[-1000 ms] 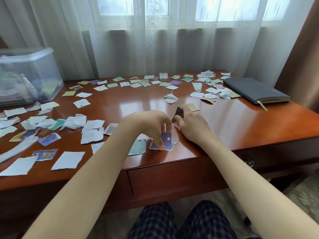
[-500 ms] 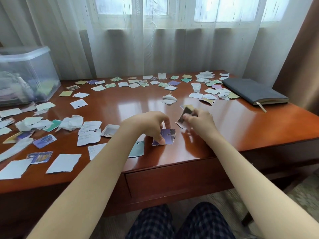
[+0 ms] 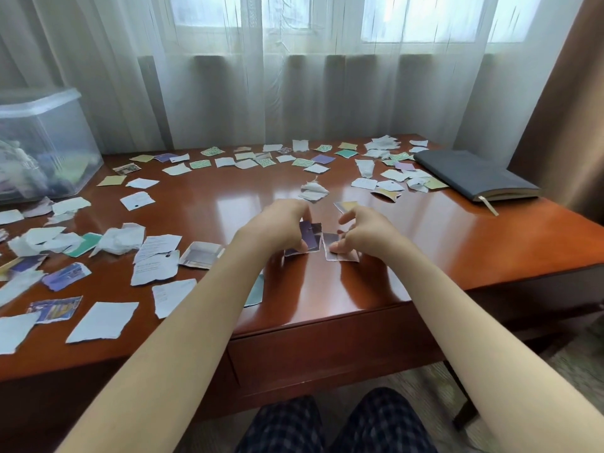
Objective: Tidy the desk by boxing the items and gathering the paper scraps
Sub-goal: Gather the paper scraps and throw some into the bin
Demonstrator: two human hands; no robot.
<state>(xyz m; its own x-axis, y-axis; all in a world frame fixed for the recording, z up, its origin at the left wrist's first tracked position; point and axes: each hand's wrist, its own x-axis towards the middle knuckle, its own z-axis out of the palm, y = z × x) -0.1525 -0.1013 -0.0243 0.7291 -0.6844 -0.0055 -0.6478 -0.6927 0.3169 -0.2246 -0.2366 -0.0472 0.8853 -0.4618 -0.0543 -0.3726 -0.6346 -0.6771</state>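
Observation:
Torn paper scraps lie all over a reddish wooden desk. My left hand pinches a purple scrap at the desk's middle front, its lower edge resting on the wood. Right beside it my right hand holds a second dark scrap with thumb and fingers, also touching the desk. The two scraps sit side by side, nearly touching. A yellowish scrap lies just behind my right hand. A crumpled white scrap lies farther back.
A clear plastic box with things inside stands at the back left. A dark closed notebook lies at the back right. Scraps crowd the left side and the back edge. Curtains hang behind the desk.
My right hand has brought its dark scrap down and left, next to the purple scrap. My left hand has tilted the purple scrap up off the desk.

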